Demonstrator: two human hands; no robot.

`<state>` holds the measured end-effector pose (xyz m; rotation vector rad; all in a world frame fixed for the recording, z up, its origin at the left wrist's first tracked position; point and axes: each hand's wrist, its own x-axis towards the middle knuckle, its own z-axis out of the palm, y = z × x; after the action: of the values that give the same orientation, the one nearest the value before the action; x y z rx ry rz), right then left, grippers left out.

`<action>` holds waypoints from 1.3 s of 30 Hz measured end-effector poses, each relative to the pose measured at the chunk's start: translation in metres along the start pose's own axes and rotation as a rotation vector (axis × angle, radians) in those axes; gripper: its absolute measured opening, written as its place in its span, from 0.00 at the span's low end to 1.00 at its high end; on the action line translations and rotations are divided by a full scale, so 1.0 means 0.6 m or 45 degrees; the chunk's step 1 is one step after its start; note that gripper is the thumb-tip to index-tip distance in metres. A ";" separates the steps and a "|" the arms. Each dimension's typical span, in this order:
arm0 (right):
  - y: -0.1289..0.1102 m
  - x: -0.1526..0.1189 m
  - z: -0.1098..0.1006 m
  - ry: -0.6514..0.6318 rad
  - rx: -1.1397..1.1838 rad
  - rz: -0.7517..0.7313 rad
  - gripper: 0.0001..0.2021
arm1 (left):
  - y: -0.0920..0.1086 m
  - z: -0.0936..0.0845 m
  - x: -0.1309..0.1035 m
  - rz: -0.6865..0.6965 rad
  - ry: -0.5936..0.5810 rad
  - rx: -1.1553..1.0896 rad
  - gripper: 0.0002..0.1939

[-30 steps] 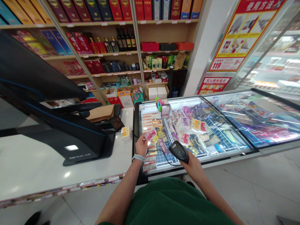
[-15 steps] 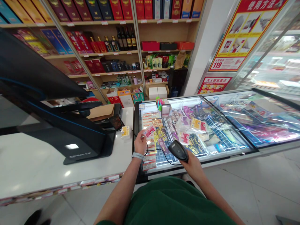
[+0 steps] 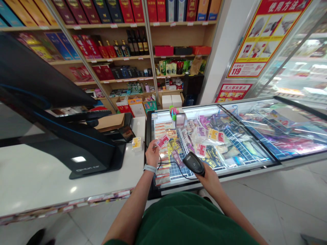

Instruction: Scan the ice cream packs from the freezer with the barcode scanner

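Diagonally | scanner [image 3: 193, 163] long axis, nose forward-left | right hand [image 3: 209, 179] clamped round it | left hand [image 3: 152, 156] pinching pink-labelled pack [image 3: 162, 140]

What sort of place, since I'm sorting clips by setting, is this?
Most likely a grocery or convenience shop: the right hand holds a handheld scanner, a glass-topped case displays packaged goods, and shelves with small labels carry boxes and bottles.

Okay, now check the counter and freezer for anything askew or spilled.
Only a mild oddity: several labelled packs lie at mixed angles in a loose heap, apparently on the glass of the freezer rather than inside. No spill shows on the counter or the freezer.
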<state>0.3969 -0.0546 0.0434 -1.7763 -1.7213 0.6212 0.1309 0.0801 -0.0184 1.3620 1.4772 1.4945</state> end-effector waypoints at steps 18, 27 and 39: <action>-0.005 -0.004 -0.002 -0.012 0.012 0.014 0.12 | 0.007 0.000 -0.004 0.032 0.031 -0.007 0.21; -0.014 -0.004 -0.004 -0.008 0.030 0.016 0.12 | 0.009 0.001 -0.010 -0.014 0.006 0.017 0.20; -0.009 -0.003 0.000 -0.016 -0.005 -0.003 0.13 | 0.004 0.000 -0.012 -0.035 -0.017 -0.010 0.20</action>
<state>0.3929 -0.0563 0.0469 -1.7764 -1.7340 0.6296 0.1337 0.0730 -0.0176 1.3395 1.4748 1.4702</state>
